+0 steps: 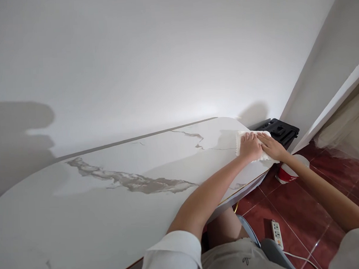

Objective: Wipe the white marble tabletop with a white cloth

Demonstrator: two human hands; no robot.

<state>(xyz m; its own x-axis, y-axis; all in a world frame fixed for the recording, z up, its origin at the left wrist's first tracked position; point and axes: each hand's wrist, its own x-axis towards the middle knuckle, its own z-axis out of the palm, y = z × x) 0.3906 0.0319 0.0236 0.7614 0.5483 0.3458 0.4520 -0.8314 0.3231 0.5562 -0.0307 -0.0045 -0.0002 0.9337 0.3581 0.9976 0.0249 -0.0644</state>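
A white cloth (265, 156) with a scalloped edge lies on the far right end of a white marble-patterned table (135, 215). My left hand (250, 147) presses down on the cloth, its fingers bent and close together. Right beside it, my right hand (271, 147) rests on the cloth's right part with fingers stretched out flat, pointing left. The two hands nearly touch. Some of the cloth is hidden beneath them.
Behind the table stands a white wall (152, 64). A black case-like object (279, 130) sits past the table's right end. Below are a red-and-white bucket (285, 174) and a power strip (277, 234) with its cord on the red tiled floor (295, 201).
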